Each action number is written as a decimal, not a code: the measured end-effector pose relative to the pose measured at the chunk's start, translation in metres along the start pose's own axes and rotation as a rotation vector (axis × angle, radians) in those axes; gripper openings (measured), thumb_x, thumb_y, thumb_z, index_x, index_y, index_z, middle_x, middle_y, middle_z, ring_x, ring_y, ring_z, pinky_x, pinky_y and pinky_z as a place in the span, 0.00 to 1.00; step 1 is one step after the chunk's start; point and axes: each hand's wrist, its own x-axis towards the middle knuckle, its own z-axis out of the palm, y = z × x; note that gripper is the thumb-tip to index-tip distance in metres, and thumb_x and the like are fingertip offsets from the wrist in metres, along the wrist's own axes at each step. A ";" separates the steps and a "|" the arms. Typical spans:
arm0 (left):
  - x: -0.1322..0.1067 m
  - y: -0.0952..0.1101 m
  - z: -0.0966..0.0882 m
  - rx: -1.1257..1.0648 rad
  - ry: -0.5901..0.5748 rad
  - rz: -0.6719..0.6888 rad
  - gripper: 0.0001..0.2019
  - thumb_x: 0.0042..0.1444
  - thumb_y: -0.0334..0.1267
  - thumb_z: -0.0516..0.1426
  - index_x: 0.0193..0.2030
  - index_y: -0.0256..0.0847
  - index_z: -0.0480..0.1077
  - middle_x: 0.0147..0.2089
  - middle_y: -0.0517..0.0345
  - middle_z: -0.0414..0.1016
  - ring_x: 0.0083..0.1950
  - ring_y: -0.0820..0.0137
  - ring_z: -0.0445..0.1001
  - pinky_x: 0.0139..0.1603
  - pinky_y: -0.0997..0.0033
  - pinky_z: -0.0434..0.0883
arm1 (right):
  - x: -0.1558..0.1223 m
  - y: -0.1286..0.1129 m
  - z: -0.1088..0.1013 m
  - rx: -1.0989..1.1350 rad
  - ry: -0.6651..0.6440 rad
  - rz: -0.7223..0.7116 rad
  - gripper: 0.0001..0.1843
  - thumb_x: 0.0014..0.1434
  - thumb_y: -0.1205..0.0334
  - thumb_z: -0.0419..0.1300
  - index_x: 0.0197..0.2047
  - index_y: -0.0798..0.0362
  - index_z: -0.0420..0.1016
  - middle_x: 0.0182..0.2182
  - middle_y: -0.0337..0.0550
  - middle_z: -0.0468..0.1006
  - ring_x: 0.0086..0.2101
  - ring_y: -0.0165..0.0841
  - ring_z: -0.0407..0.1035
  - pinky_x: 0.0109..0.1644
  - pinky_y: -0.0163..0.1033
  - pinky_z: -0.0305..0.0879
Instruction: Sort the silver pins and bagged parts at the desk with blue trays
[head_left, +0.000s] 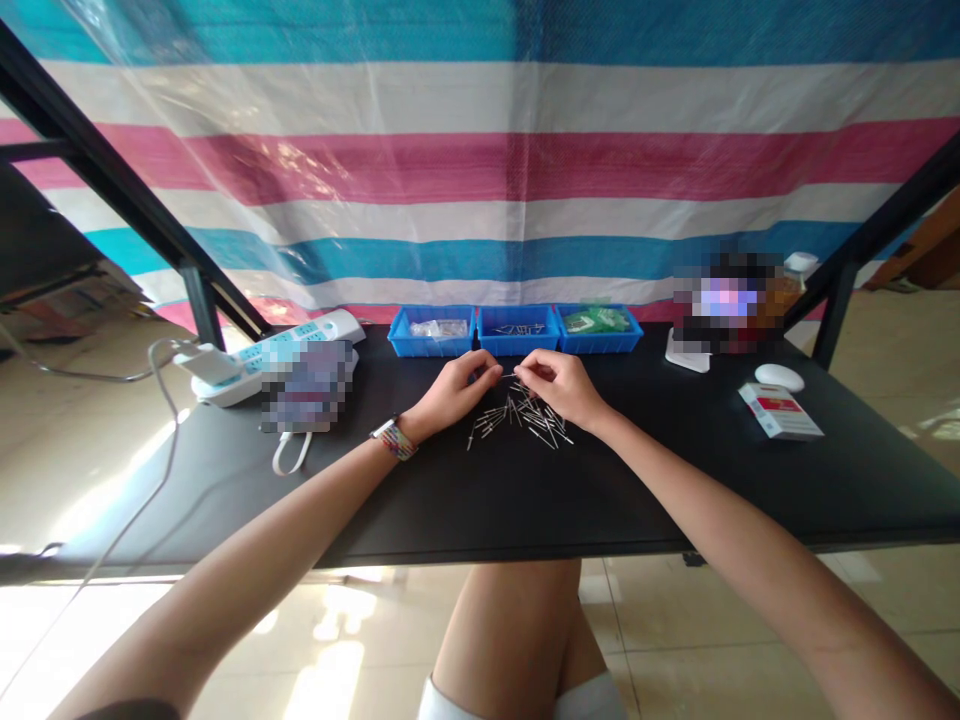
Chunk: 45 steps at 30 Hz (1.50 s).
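Note:
My left hand [459, 388] and my right hand [559, 385] face each other over the table, fingertips a short gap apart. A thin silvery blind rivet [509, 376] spans that gap, pinched by my right thumb and fingers. Its other end reaches my left fingertips, which are closed; what they hold is mostly hidden, with a bluish patch showing inside the curled fingers. Just below my hands, a loose pile of similar blind rivets [546, 425] lies spread on the black table [442, 500]. A woven band and a bracelet circle my left wrist.
Behind my hands stand three blue bins: the left bin [431, 346] with clear packets, the middle bin [517, 345] with metal pieces, the right bin [600, 344] with green packets. A power strip [341, 326] lies left; a small box [780, 412] and white mouse [780, 377] lie right.

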 end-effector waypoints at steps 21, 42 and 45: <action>-0.001 0.000 0.000 0.021 0.091 -0.012 0.18 0.71 0.51 0.56 0.34 0.41 0.72 0.33 0.57 0.77 0.37 0.66 0.74 0.43 0.67 0.71 | 0.001 0.001 0.001 0.320 0.051 0.147 0.16 0.53 0.50 0.73 0.34 0.50 0.74 0.26 0.37 0.76 0.25 0.32 0.73 0.29 0.39 0.73; -0.002 -0.012 0.003 0.263 -0.170 0.176 0.13 0.68 0.39 0.58 0.50 0.45 0.84 0.47 0.51 0.79 0.52 0.59 0.75 0.61 0.56 0.69 | 0.010 0.023 -0.014 -0.319 -0.084 -0.040 0.03 0.58 0.66 0.69 0.35 0.52 0.87 0.32 0.41 0.81 0.27 0.29 0.68 0.34 0.37 0.64; -0.002 -0.012 0.002 0.261 -0.166 0.179 0.12 0.68 0.40 0.58 0.47 0.44 0.84 0.47 0.51 0.79 0.51 0.60 0.75 0.60 0.56 0.69 | 0.010 0.021 -0.004 -0.387 -0.154 -0.086 0.06 0.58 0.72 0.69 0.36 0.52 0.87 0.32 0.41 0.79 0.29 0.30 0.69 0.39 0.37 0.65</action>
